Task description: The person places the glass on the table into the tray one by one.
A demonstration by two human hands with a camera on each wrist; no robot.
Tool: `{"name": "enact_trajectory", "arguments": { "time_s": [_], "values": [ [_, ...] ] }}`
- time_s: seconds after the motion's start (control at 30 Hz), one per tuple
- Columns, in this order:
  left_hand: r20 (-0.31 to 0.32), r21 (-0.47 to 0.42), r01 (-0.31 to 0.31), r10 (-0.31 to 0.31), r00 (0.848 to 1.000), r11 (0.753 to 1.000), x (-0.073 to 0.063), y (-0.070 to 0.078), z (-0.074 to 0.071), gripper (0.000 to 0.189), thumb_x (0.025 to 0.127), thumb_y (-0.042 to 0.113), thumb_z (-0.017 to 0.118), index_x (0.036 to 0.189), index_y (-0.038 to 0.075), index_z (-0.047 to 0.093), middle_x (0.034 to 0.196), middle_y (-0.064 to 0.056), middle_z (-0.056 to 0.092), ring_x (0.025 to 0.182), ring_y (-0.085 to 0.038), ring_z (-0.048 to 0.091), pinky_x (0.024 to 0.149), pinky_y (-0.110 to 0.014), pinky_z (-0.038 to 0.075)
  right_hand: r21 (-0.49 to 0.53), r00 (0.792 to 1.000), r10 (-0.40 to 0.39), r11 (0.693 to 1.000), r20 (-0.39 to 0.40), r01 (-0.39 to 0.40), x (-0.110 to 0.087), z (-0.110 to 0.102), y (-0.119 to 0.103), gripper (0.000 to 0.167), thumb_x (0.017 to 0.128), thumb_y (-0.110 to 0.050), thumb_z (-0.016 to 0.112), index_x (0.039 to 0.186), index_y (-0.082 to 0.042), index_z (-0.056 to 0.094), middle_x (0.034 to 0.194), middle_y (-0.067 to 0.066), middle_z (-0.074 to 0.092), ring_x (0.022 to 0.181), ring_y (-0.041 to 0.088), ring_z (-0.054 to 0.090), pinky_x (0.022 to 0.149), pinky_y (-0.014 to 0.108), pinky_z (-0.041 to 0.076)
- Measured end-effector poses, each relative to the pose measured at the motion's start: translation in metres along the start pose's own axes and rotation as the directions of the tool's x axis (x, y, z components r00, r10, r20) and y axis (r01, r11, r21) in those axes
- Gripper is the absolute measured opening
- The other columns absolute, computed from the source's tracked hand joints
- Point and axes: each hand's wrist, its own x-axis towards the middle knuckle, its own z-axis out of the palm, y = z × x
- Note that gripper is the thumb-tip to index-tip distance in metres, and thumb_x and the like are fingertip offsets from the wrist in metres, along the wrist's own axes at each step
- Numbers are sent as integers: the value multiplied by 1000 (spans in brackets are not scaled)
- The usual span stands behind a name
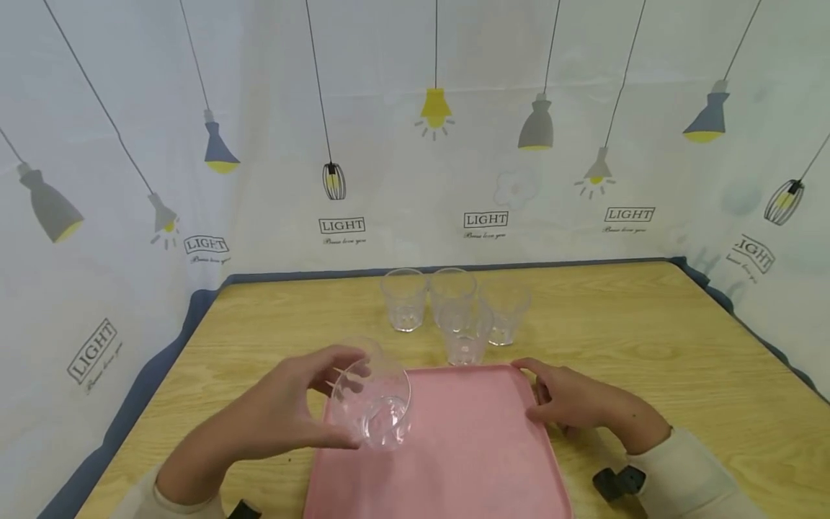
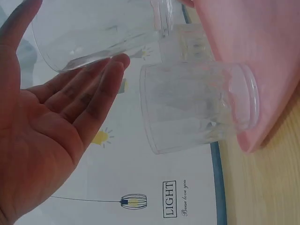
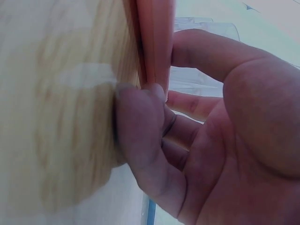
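My left hand (image 1: 285, 411) holds a clear plastic cup (image 1: 387, 418) between thumb and fingers, tilted above the left part of a pink tray (image 1: 476, 447). Behind it, a second clear cup (image 2: 187, 108) stands on the tray's far left corner, as the left wrist view shows; in the head view the held cup mostly covers it. With thumb and fingers, my right hand (image 1: 570, 398) grips the tray's right rim close to the far right corner. In the right wrist view, the tray rim (image 3: 157, 42) runs between the thumb and index finger.
Several more clear cups (image 1: 465, 339) stand grouped on the wooden table (image 1: 648, 324) just beyond the tray's far edge. A white curtain (image 1: 402, 144) printed with lamps surrounds the table's back and sides, with a dark blue border (image 1: 305, 274) along the table edge.
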Motion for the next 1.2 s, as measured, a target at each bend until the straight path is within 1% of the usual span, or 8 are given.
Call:
{"name": "enact_trajectory", "arguments": {
  "time_s": [0.1,0.2,0.4,0.53,0.73,0.9,1.03,1.2],
  "values": [
    [60,-31,-24,26,998,999,0,-7,0,82,72,47,87,140,18,51,123,6,66,105,-10,67,92,-28,55,4,1000,6,1000,2,-6,0,1,0,73,94,-16,67,154,-5,26,80,6,56,50,17,54,47,36,52],
    [106,-58,-28,34,994,998,-1,-13,-1,79,73,45,87,138,17,51,123,5,65,103,-10,68,92,-28,56,4,1000,6,1000,2,-6,0,0,0,73,94,-15,67,154,-5,26,80,7,56,50,18,54,47,37,53],
    [156,-81,12,0,988,997,-6,-20,-8,75,74,45,87,136,21,52,123,2,63,104,-12,69,92,-29,55,4,1000,11,1000,2,-11,1,0,-2,73,94,-15,68,154,-6,27,81,7,56,49,18,55,48,36,52],
    [188,-84,33,-17,982,996,-6,-25,-9,76,75,46,86,138,22,52,126,1,63,105,-14,69,92,-30,56,7,1000,17,1000,5,-17,0,0,-2,73,94,-16,68,154,-7,26,81,7,57,49,19,55,48,36,52],
    [242,-109,62,-34,970,992,-5,-28,-8,82,74,45,86,143,20,48,130,-4,61,110,-17,68,89,-28,56,11,1000,28,1000,3,-28,0,1,-2,73,94,-16,68,154,-7,26,82,7,57,50,18,55,47,36,52],
    [269,-115,84,-51,962,990,-5,-28,-8,85,74,43,87,145,17,47,131,-6,61,112,-20,68,86,-26,57,16,1000,29,999,2,-29,0,1,-3,73,94,-16,68,154,-6,27,82,7,56,51,18,55,47,36,52],
    [292,-118,107,-68,954,987,-5,-26,-8,85,74,42,88,145,15,48,132,-7,62,113,-22,68,86,-25,57,19,999,32,999,3,-32,0,1,-2,73,94,-16,68,154,-6,26,82,7,56,51,18,55,47,36,52],
    [316,-105,132,-92,944,986,-6,-26,-9,84,73,41,88,143,16,50,134,-6,62,115,-23,67,88,-25,56,16,1000,31,999,2,-31,1,1,-1,73,94,-17,68,154,-7,26,82,7,56,52,18,55,47,36,53]
  ]
}}
